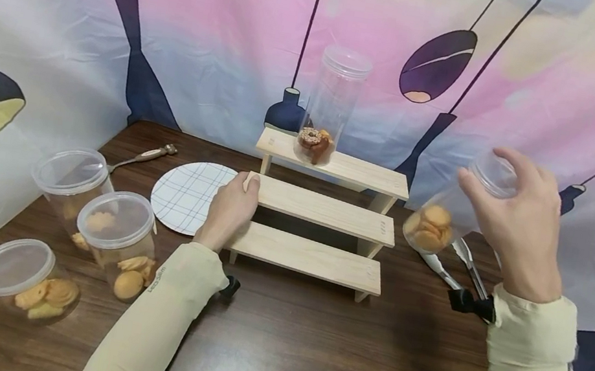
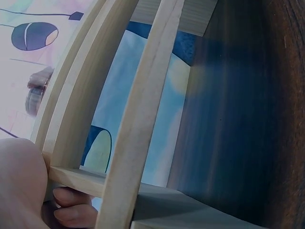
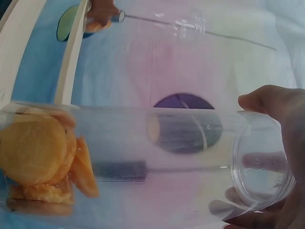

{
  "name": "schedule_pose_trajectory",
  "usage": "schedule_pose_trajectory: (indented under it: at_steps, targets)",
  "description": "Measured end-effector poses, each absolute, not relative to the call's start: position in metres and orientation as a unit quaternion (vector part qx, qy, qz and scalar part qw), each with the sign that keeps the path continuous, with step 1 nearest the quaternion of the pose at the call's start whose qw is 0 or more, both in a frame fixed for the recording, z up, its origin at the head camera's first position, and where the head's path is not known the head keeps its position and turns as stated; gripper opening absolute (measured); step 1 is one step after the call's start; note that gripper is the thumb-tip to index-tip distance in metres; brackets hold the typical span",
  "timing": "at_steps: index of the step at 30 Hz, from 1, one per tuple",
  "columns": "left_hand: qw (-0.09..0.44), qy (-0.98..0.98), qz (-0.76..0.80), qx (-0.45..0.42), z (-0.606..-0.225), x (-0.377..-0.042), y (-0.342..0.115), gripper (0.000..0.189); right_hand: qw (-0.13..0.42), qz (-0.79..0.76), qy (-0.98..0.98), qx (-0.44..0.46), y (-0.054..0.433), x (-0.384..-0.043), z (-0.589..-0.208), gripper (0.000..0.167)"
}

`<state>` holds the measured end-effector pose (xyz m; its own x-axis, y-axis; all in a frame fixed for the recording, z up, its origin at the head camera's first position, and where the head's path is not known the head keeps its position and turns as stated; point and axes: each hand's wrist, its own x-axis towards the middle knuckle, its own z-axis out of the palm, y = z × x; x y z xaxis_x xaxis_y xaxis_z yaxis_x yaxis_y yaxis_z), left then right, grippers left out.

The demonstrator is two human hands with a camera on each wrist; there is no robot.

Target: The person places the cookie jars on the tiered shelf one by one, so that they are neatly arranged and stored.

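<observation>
While my left hand grips the wooden stand at its middle tier's left end, my right hand grips one clear biscuit jar round its lid end — tilted, raised near the stand's right edge. Also: doughnut jar, upright, top tier, left of centre; three lidded jars, towards the worktop's left edge.

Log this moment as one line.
left-hand grip: wooden stand | right-hand grip: cookie jar, tilted | donut jar: on top step

Jar: clear, tilted, golden biscuits at its base; right of frame
Rack: pale wood, three-tiered; centre
</observation>
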<state>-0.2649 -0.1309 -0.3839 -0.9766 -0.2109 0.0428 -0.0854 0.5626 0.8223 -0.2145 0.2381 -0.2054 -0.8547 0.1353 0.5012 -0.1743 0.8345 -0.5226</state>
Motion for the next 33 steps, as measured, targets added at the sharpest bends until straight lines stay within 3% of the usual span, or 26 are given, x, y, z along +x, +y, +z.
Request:
schedule_pose_trajectory:
  at_steps: [33]
  targets:
    - [0.066,-0.881,-0.460,0.088,-0.383,-0.262,-0.130,0.063,0.251,0.305,-0.917,0.048,0.149,-0.304,-0.163,0.070]
